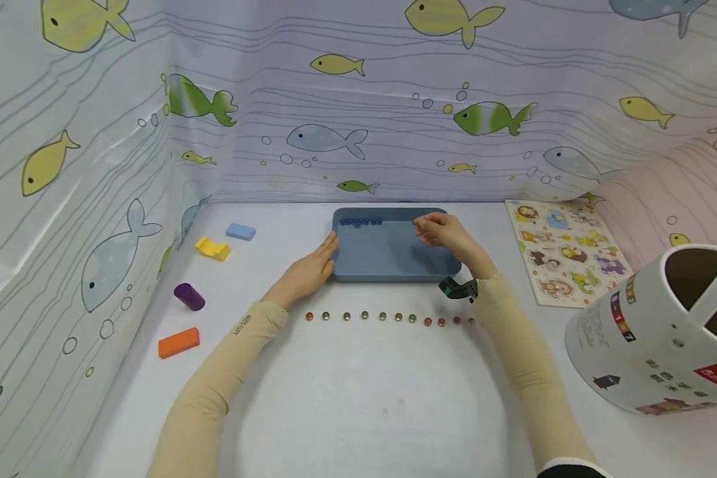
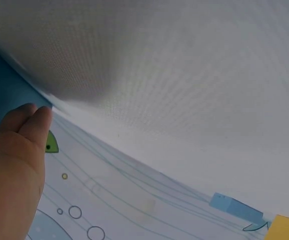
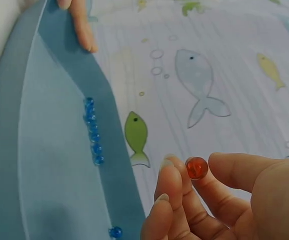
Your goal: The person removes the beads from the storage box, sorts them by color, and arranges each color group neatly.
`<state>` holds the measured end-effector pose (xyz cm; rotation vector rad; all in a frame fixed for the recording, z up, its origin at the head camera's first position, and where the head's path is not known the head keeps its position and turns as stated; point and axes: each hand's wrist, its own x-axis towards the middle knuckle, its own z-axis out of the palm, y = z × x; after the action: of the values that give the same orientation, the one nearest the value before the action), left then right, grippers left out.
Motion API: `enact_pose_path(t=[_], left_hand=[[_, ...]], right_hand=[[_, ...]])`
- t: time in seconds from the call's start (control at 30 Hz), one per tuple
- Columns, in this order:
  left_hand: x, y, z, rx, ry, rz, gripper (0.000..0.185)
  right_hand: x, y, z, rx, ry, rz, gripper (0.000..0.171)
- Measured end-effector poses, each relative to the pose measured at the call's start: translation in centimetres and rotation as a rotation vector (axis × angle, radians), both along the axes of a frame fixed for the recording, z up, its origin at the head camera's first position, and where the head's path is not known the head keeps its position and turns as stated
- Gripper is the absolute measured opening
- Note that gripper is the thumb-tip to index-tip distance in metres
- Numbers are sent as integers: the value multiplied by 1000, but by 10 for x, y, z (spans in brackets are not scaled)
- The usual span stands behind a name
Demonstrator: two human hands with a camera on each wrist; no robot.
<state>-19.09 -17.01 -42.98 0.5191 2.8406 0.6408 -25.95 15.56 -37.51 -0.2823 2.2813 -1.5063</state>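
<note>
Right hand [image 3: 224,200] pinches a small orange glass marble [image 3: 196,167] between thumb and fingertips, over the shallow blue plastic tray [image 1: 388,255] at its 2 o'clock corner. Left hand [image 1: 311,269], fingers straight, rests against the tray's 9 o'clock edge.

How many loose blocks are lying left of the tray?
4: blue block and yellow block farthest back, purple cylinder nearer, orange block nearest. None seem hidden.

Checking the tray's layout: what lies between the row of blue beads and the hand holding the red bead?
Bare tray floor separates the blue beads from the right hand, per the head view.
</note>
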Motion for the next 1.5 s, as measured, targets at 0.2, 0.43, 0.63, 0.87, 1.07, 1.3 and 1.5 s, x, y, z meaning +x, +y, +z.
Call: enact_pose_path(t=[0.2, 0.43, 0.63, 0.87, 1.07, 1.3, 1.5], left_hand=[[0, 1, 1, -10, -4, -2, 56], [1, 1, 3, -2, -5, -1, 57], [0, -2, -1, -4, 12, 3, 56], [0, -1, -1, -8, 22, -5, 56], [0, 0, 1, -4, 30, -14, 56], [1, 0, 1, -8, 35, -15, 56], [1, 0, 1, 0, 36, -14, 56]], right_hand=[[22, 26, 7, -9, 17, -1, 47], [50, 63, 4, -28, 4, -59, 49], [76, 96, -2, -3, -22, -105, 44], [109, 130, -22, -69, -62, -172, 26], [135, 148, -36, -7, -106, -231, 43], [150, 157, -51, 192, -152, -292, 48], [153, 156, -57, 284, -122, -315, 40]])
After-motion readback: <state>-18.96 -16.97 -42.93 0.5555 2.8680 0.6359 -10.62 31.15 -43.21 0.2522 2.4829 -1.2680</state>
